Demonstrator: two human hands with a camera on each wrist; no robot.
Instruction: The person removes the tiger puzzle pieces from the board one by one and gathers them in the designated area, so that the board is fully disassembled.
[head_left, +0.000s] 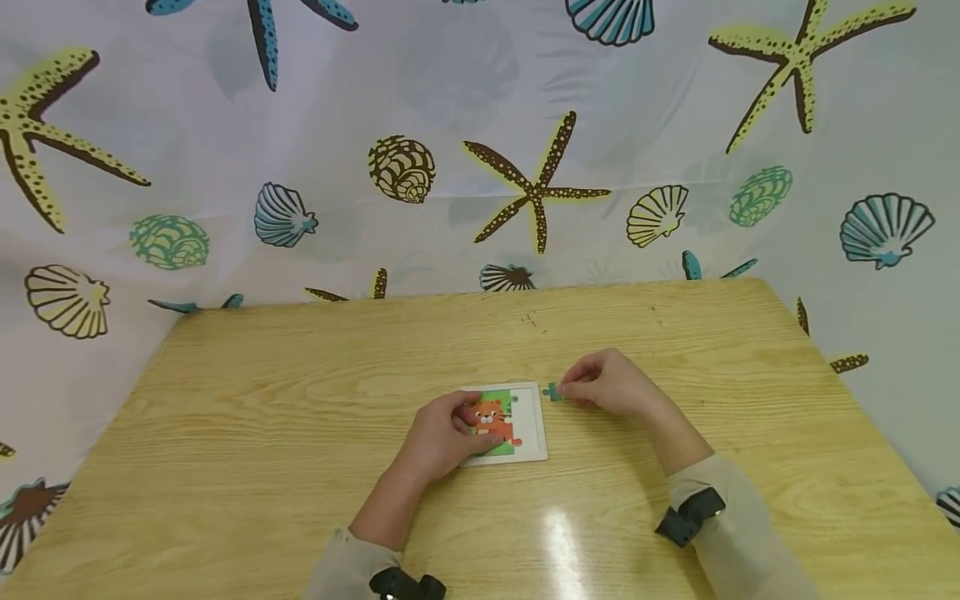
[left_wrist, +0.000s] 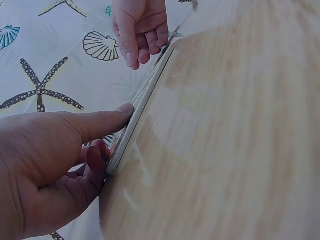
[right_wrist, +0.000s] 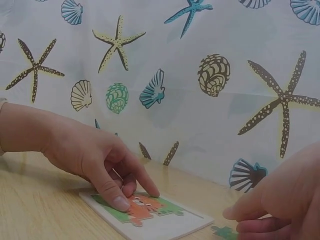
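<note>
A jigsaw puzzle [head_left: 500, 417] of an orange tiger on green lies flat in a white tray [head_left: 534, 433], whose right-hand strip shows bare white. My left hand [head_left: 442, 435] rests over the puzzle's left part, thumb and index finger pressing on the tiger pieces and covering some of them. In the right wrist view that left hand [right_wrist: 95, 155] has its thumb and index finger spread, its other fingers bent under. Just beyond the tray's right edge, my right hand [head_left: 609, 383] pinches a small green puzzle piece [head_left: 553, 392] between thumb and fingers, close to the tabletop.
The pale wooden table [head_left: 300, 375] spreads around the tray on all sides. Behind it hangs a white cloth [head_left: 450, 100] printed with starfish and shells. Black wrist cameras [head_left: 690, 517] sit on both sleeves.
</note>
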